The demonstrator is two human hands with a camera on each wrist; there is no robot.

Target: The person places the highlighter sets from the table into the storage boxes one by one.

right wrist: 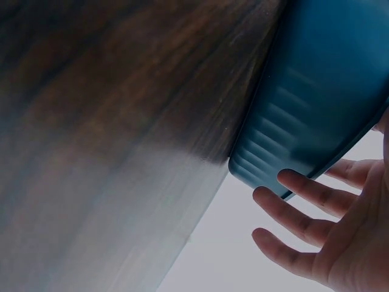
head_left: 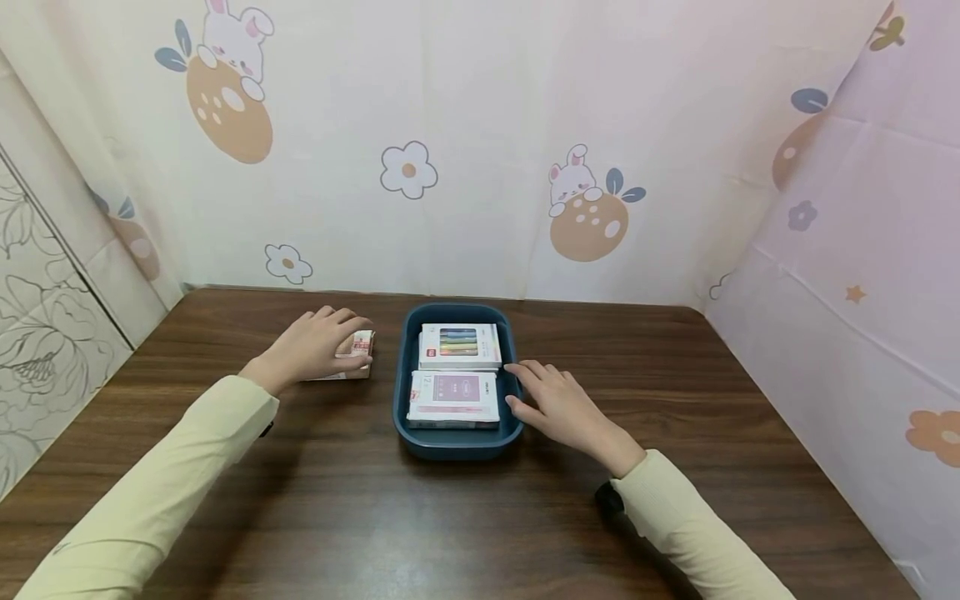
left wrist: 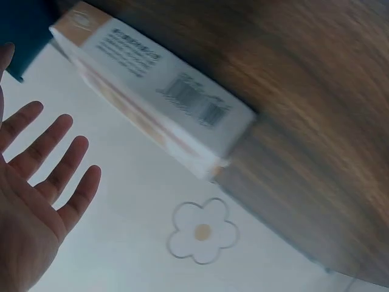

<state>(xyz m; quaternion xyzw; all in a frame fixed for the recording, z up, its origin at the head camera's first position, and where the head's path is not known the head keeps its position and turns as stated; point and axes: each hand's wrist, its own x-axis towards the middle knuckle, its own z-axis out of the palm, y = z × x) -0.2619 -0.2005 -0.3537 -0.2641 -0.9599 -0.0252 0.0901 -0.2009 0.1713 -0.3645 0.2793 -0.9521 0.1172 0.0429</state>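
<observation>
My left hand [head_left: 309, 348], fingers spread and slightly bent, hovers over a small white box [head_left: 363, 353] that it partly covers. In the left wrist view that box [left wrist: 159, 88] has a barcode and orange marks, and a gap separates it from the fingers. A dark blue plastic basket [head_left: 459, 451] stands to the right. Inside it, a white box with a window of coloured pens [head_left: 459, 343] lies behind a white and lilac box [head_left: 454, 398]. My right hand [head_left: 561, 410] is at the basket's right rim with loose fingers; whether they touch it I cannot tell.
The dark brown wooden table [head_left: 360, 517] carries the basket and boxes. A pale curtain [head_left: 480, 208] printed with rabbits and flowers hangs behind it and along the right side. At left is a white panel [head_left: 37, 333] with line-drawn flowers.
</observation>
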